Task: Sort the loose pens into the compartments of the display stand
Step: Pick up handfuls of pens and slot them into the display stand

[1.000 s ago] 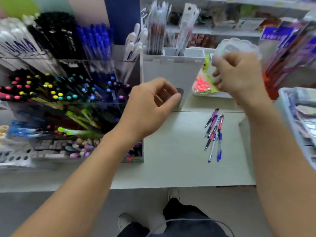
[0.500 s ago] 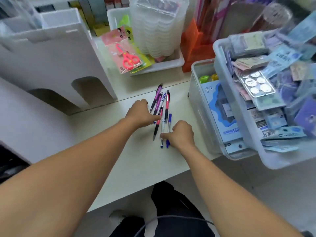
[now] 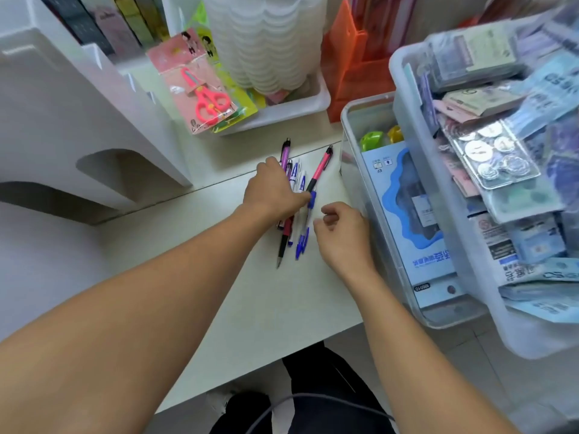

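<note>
Since half a second ago your left hand (image 3: 275, 191) has slid over the pens (image 3: 296, 198) and fanned them, the pink pen (image 3: 318, 170) now angling off to the right, while your right hand (image 3: 343, 236) has drawn back just beside their tips, loosely curled and holding nothing. You are gathering the bunch on the table (image 3: 266, 308); your left hand seems to press or curl over the barrels, though I cannot tell which. Next, close round them all and carry them to the stand.
</note>
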